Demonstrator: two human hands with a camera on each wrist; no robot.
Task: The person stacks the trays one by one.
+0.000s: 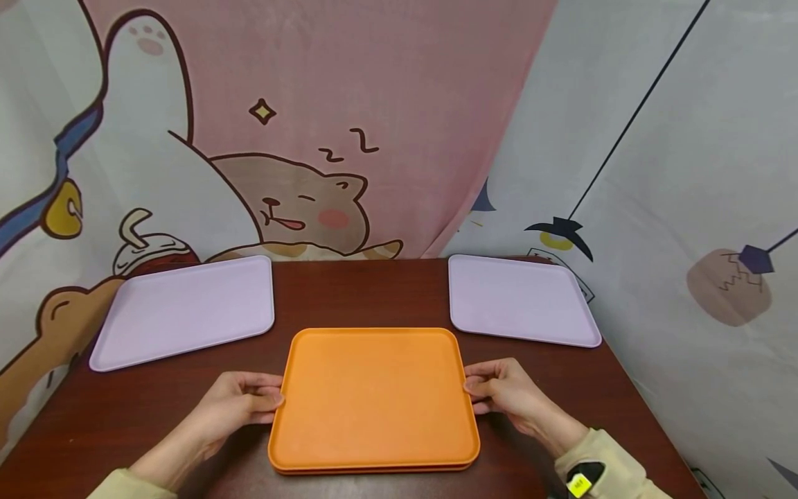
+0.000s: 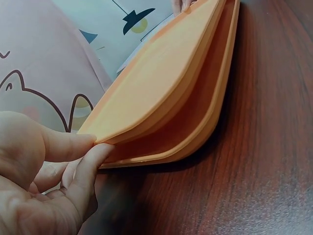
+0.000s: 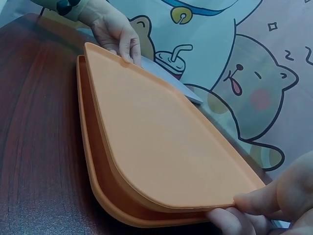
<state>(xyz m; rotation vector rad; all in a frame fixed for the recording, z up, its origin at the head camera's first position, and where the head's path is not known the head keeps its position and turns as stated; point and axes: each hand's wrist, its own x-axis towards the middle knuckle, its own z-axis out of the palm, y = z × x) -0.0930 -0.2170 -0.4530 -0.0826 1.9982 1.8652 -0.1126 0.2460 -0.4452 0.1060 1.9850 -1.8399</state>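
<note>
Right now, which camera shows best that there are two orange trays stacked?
The right wrist view: the top orange tray is lifted off the bottom orange tray, with a gap between. The left wrist view shows the same gap closer. The head view shows only a thin double edge.

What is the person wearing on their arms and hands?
Both hands are bare, with no gloves or rings to be seen. The left hand comes out of a pale cream sleeve. The right hand has the same cream sleeve, and on that wrist sits a small black device with a yellow label.
</note>
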